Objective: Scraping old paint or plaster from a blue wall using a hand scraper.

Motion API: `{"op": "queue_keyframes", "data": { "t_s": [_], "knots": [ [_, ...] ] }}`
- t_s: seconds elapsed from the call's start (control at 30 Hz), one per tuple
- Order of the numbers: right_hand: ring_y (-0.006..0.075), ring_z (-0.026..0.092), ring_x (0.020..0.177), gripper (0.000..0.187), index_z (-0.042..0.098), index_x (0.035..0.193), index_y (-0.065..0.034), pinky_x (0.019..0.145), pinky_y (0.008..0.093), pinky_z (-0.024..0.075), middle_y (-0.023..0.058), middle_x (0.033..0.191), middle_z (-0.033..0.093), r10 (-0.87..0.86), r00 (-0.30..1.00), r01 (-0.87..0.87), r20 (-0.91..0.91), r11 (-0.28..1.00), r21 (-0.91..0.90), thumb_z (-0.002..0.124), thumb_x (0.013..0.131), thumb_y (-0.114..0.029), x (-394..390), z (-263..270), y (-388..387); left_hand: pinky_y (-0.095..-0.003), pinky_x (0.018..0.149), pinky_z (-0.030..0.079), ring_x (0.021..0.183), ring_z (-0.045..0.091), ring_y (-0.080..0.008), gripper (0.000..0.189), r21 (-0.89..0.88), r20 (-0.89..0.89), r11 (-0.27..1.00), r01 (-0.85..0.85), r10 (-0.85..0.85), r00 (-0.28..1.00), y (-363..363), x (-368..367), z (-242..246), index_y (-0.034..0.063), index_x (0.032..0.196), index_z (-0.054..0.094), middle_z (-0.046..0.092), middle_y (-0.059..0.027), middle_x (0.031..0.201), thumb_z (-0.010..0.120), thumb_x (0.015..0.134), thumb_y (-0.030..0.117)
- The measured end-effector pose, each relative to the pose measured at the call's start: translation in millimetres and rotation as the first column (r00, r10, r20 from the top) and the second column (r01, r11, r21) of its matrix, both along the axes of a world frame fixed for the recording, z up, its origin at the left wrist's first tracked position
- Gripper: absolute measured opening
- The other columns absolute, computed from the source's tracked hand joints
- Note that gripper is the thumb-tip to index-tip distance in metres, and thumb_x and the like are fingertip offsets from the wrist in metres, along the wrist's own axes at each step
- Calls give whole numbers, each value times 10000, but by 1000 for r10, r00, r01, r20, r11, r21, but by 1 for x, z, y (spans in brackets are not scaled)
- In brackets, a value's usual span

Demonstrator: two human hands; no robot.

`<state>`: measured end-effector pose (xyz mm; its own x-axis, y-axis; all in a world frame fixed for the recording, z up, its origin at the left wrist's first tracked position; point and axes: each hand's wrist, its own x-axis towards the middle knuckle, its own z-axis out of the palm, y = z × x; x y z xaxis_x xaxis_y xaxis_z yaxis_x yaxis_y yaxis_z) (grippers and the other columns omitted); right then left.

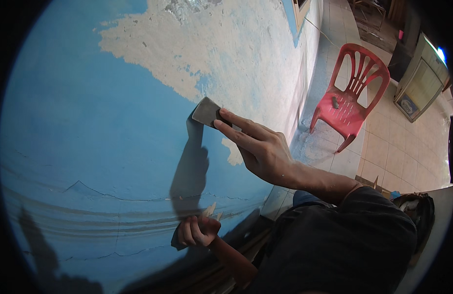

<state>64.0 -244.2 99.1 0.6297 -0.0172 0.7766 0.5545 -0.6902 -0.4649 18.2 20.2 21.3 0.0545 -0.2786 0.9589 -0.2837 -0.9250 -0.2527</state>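
Note:
My right hand (265, 147) holds a flat grey metal scraper (207, 111), two fingers stretched along its face. Its front edge is at the blue painted wall (112, 121), just below a large patch of bare, pale plaster (245, 62). The thumb and most of the scraper's rear are hidden. My left hand (198, 230) is lower down, with curled fingers against the wall near dark streaks and small pale patches; nothing shows in it. A small bare patch (233, 151) lies beside my right hand. Cracks run across the lower paint.
A red plastic chair (344, 110) stands on the tiled floor (390, 143), with a small dark object (335, 102) on its seat. Pale debris (307, 136) lies along the wall's foot. A framed panel (419, 88) stands farther right. The corner of a window frame (300, 13) shows at the top.

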Motion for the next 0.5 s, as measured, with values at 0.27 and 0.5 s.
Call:
{"op": "queue_keyframes", "data": {
  "t_s": [0.27, 0.5],
  "knots": [
    [253, 656, 1011, 627, 515, 1342, -177, 677, 315, 603, 88, 1397, 484, -8, 997, 5, 75, 999, 47, 619, 765, 47, 12, -3, 1, -359, 779, 460, 892, 549, -234, 202, -11, 2, 1000, 0, 0, 1000, 0, 5, 0, 52, 907, 618, 579, -57, 953, 570, 864, 244],
    [247, 658, 1008, 604, 509, 1348, -179, 674, 318, 604, 75, 1407, 477, -43, 999, 43, -3, 999, -2, 603, 792, 39, 1, -1, 4, -360, 781, 459, 879, 549, -232, 194, 5, -1, 1000, -5, 5, 1000, -2, -1, 3, 57, 904, 619, 578, -57, 956, 563, 863, 238]
  ]
}}
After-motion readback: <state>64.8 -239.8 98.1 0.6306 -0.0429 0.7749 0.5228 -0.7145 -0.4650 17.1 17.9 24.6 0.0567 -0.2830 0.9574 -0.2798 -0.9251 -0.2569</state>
